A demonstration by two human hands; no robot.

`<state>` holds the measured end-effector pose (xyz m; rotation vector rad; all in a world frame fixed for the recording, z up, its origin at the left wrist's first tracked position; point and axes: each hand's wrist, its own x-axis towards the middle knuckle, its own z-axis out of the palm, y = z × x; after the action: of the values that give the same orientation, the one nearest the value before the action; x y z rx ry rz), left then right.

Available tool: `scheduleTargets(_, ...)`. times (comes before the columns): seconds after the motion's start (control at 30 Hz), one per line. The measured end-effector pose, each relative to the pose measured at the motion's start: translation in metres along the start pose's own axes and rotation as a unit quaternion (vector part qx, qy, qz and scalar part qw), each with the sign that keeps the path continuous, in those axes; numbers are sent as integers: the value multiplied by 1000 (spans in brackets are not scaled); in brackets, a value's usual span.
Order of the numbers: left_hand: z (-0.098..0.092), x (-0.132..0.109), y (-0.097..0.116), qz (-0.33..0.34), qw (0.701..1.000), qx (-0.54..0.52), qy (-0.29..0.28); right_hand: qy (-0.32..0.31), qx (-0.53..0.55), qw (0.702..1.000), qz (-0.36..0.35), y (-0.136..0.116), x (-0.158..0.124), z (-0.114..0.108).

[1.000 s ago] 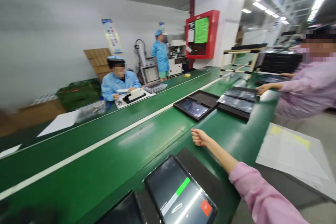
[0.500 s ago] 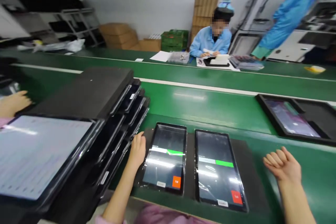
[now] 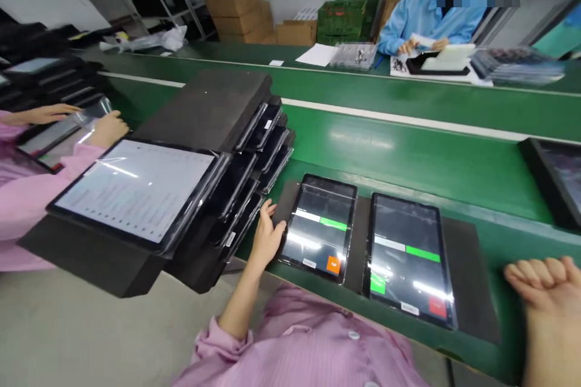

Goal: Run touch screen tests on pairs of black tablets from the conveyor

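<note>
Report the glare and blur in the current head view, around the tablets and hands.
Head view: white glare bands cross the left tablet and right tablet; head view: a thinner streak marks the stacked tablet, and a pale sheen lies on the green surface; head view: the right hand looks softer than the left hand.

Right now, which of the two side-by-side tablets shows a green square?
The right tablet, farther from the left hand: green square at its lower left. On the left tablet, the only green is a bar.
</note>
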<state>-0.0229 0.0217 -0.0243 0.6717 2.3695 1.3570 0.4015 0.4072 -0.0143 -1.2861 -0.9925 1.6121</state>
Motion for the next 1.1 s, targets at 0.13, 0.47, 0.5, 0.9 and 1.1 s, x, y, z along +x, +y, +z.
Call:
scheduleTargets(0.13, -13, -31, 0, 5, 999, -11, -45, -84, -90, 983, -136, 6, -58, 17)
scheduleTargets(0.47, -28, -36, -1, 21, 989, 72, -129, -258, -534, 638, -491, 60, -181, 77)
scheduleTargets(0.5, -31, -33, 2, 5, 989, 63, -135, -254, -526, 653, -482, 57, -170, 71)
scheduleTargets(0.9, 115, 77, 144, 203, 946, 154, -201, -59, -431, 837, -331, 39, 11, 82)
scheduleTargets(1.1, 126, 87, 144, 205, 945, 162, -196, -52, -434, 821, -366, 54, 3, 83)
